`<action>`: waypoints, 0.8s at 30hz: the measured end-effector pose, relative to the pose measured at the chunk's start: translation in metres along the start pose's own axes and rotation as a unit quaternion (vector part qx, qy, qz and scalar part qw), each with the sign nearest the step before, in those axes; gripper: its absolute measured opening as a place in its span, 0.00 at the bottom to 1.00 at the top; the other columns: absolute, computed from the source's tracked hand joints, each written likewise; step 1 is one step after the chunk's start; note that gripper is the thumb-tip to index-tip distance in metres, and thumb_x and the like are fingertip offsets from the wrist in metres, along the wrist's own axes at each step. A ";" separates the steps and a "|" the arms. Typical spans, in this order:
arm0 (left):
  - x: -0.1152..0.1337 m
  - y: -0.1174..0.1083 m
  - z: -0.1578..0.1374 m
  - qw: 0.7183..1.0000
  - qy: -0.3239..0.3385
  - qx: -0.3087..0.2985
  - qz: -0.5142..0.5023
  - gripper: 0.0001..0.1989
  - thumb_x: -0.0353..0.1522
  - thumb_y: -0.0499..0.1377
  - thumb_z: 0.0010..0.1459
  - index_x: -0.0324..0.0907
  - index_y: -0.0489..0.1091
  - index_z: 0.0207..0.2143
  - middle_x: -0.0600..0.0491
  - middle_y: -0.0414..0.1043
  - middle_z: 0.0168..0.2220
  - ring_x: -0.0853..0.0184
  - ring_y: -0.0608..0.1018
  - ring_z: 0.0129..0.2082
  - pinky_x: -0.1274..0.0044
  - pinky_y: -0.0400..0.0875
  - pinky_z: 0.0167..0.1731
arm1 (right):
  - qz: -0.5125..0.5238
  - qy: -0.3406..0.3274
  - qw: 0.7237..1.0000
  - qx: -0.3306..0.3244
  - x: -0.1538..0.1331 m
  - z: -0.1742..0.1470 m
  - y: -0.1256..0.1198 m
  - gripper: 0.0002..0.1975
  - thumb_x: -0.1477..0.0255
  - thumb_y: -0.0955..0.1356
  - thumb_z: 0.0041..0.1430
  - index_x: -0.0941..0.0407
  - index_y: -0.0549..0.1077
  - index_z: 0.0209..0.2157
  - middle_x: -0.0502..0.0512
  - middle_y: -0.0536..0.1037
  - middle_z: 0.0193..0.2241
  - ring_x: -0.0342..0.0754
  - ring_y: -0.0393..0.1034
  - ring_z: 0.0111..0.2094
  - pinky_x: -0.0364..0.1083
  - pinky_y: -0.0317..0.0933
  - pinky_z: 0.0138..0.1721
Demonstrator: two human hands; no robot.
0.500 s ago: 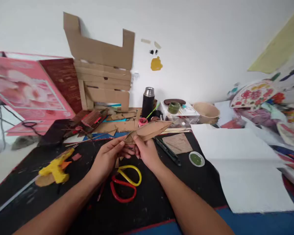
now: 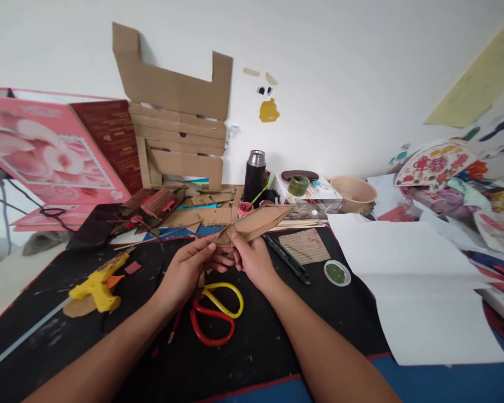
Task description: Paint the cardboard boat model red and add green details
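Note:
Both hands hold a long, pointed piece of brown cardboard (image 2: 258, 221) above the black mat. My left hand (image 2: 193, 260) pinches its near-left end between thumb and fingers. My right hand (image 2: 252, 260) grips it from below, thumb pressed on top near the middle. The piece slants up to a tip on the right, and its lower-left end is partly hidden by my fingers. Below the hands lie scissors with one yellow and one red handle loop (image 2: 212, 334); their blades are hidden. Right of my right hand a dark green pen-like tool (image 2: 288, 260) rests on the mat.
A yellow glue gun (image 2: 96, 288) lies on the left. On the right are a corrugated cardboard square (image 2: 306, 246), a small dish of green paint (image 2: 336, 273) and white paper sheets (image 2: 424, 302). A black thermos (image 2: 254, 178) and cardboard scraps (image 2: 212, 215) stand or lie behind.
Almost nothing differs. The view has shifted very slightly, and both hands keep the cardboard piece in nearly the same position.

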State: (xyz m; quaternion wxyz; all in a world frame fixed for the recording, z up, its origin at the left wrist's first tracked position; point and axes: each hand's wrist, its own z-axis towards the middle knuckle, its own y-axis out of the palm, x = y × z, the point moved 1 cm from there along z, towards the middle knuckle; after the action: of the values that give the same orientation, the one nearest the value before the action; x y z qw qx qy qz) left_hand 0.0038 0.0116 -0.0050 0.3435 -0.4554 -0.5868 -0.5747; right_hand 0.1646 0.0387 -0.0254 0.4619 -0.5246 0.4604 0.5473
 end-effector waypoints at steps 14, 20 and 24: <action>-0.002 -0.002 0.002 1.000 -0.001 -0.001 -0.030 0.21 0.43 0.76 0.55 0.36 0.82 0.43 0.39 0.89 0.38 0.50 0.90 0.35 0.68 0.82 0.31 | 0.008 0.010 1.000 0.001 0.002 0.001 0.000 0.35 0.43 0.68 0.66 0.51 0.64 0.14 0.46 0.63 0.10 0.40 0.57 0.12 0.43 0.49 0.17; -0.002 -0.001 0.002 1.000 -0.001 -0.004 0.017 0.24 0.47 0.78 0.53 0.36 0.82 0.41 0.39 0.88 0.37 0.54 0.88 0.32 0.70 0.80 0.31 | -0.011 0.009 1.000 -0.007 0.002 0.001 0.000 0.36 0.43 0.67 0.67 0.51 0.64 0.13 0.47 0.63 0.09 0.41 0.57 0.12 0.43 0.51 0.18; -0.004 -0.004 0.003 1.000 -0.001 -0.001 0.031 0.26 0.50 0.77 0.52 0.38 0.83 0.42 0.41 0.88 0.38 0.54 0.87 0.32 0.69 0.79 0.32 | -0.021 0.006 1.000 -0.011 0.001 0.001 -0.001 0.35 0.46 0.66 0.69 0.51 0.64 0.14 0.46 0.63 0.09 0.40 0.56 0.12 0.43 0.53 0.19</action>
State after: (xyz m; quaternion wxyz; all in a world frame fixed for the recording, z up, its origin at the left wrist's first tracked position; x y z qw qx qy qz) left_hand 0.0023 0.0139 -0.0106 0.3604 -0.4745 -0.5721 -0.5635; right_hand 0.1655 0.0394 -0.0267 0.4648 -0.5424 0.4460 0.5393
